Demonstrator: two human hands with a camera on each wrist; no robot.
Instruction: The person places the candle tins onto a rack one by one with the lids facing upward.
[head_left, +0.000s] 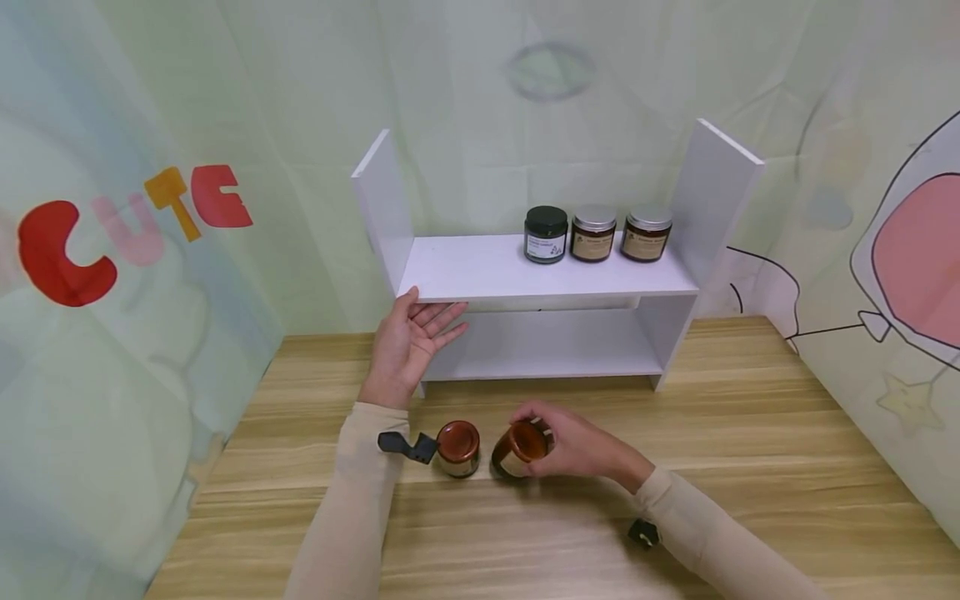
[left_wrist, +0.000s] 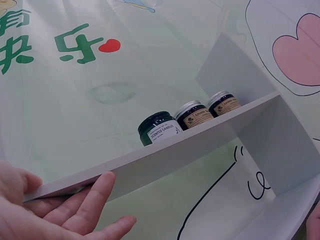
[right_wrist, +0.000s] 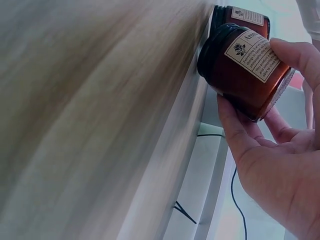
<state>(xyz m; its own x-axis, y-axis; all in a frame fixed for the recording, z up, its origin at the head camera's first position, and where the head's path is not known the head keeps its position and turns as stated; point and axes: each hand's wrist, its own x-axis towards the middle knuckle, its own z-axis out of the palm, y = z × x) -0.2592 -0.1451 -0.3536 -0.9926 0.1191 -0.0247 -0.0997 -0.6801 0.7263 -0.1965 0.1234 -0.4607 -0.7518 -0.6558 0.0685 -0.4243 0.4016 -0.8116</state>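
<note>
My right hand (head_left: 573,442) grips an amber glass candle jar (right_wrist: 250,70) with a dark lid and a printed paper label. The jar is upside down and tilted, its lid toward the table; I cannot tell whether the lid touches the wood. Left of it, a second amber jar (head_left: 458,446) stands upside down on the table. My left hand (head_left: 408,346) holds the left front edge of the white shelf's upper board (head_left: 465,267), thumb on top and spread fingers underneath.
On the upper board's right half stand a black-lidded candle jar (head_left: 545,235) and two silver-lidded jars (head_left: 592,235). The shelf's side panels (head_left: 716,200) rise at both ends. Beneath is a lower board (head_left: 540,346). The wooden table (head_left: 750,467) meets printed cloth walls (head_left: 315,150).
</note>
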